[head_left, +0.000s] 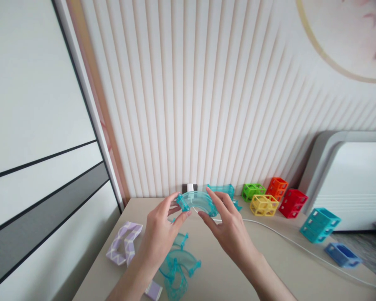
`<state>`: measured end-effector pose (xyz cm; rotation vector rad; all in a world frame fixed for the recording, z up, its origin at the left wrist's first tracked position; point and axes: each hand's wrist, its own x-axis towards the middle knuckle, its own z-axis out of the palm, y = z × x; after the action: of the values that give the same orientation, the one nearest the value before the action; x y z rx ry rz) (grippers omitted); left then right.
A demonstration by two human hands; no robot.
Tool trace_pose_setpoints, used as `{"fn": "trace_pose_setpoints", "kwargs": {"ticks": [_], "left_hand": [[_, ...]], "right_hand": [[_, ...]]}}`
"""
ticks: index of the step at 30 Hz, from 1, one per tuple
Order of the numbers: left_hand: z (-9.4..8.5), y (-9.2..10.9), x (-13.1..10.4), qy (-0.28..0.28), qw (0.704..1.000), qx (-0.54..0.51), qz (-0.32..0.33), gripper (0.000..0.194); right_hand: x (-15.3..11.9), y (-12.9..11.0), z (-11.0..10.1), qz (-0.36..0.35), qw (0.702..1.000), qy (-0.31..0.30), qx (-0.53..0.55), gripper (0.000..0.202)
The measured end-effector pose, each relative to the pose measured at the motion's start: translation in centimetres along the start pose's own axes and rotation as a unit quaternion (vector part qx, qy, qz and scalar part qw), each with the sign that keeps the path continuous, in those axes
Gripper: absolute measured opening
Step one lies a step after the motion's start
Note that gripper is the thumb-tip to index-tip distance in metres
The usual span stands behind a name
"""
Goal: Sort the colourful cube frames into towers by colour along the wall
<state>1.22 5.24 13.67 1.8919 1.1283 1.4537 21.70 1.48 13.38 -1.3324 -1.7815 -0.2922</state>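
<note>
A curved piece of clear teal plastic track is held up above the table between both hands. My left hand pinches its left end between thumb and fingers. On its right end, the fingers and thumb of my right hand are closed. Below my left hand, several more teal track pieces lie in a loose group on the table. Behind my right hand stands another teal piece near the wall, partly hidden by the fingers.
Green, yellow, orange, red, teal and blue block frames stand at the right. A white cable crosses the table from a wall plug. A purple-and-white folding puzzle lies left.
</note>
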Motion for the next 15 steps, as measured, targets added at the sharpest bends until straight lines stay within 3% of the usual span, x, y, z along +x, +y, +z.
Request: {"fn": "trace_pose_setpoints", "kwargs": {"ticks": [6,15], "left_hand": [[-0.21,0.60,0.03,-0.002,0.999,-0.035,-0.010,0.037],[0.10,0.42,-0.43,-0.027,0.998,-0.061,-0.013,0.036]], "right_hand": [[-0.21,0.27,0.43,0.004,0.996,0.087,0.020,0.062],[0.07,0.65,0.43,0.002,0.995,0.099,0.012,0.073]]}}
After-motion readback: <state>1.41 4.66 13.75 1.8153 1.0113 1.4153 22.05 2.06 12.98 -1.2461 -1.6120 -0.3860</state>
